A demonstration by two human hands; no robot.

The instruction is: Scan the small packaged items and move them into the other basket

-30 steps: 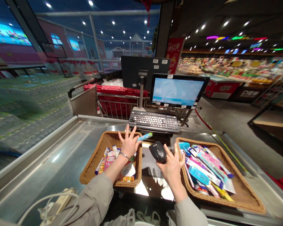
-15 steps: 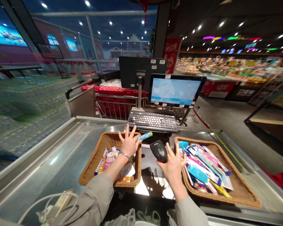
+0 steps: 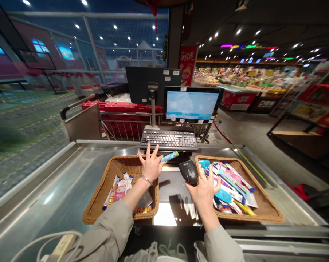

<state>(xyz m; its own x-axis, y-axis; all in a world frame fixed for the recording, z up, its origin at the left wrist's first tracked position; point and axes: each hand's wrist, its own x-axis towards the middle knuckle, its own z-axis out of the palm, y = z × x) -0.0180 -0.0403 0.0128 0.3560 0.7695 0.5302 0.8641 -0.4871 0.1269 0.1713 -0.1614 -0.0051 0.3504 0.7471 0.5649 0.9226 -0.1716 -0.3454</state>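
The left hand point(image 3: 151, 167) is spread wide above a wicker basket point(image 3: 120, 157) of slim packets point(image 3: 120, 190), with a blue-green tube point(image 3: 169, 156) just at its thumb; whether the hand grips the tube is hard to tell. The right hand point(image 3: 204, 193), fingers also splayed, has a black handheld scanner point(image 3: 188, 172) against its thumb, above a second wicker basket point(image 3: 249, 217) of packaged goods point(image 3: 230, 185). Beyond them, on the steel checkout counter point(image 3: 52, 182), sit a keyboard point(image 3: 168, 140) and a monitor point(image 3: 191, 105).

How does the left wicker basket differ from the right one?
The left wicker basket holds few packets, floor showing; the right wicker basket is heaped. The left hand is over the left one, the right hand at the right one's edge. Both are woven brown.
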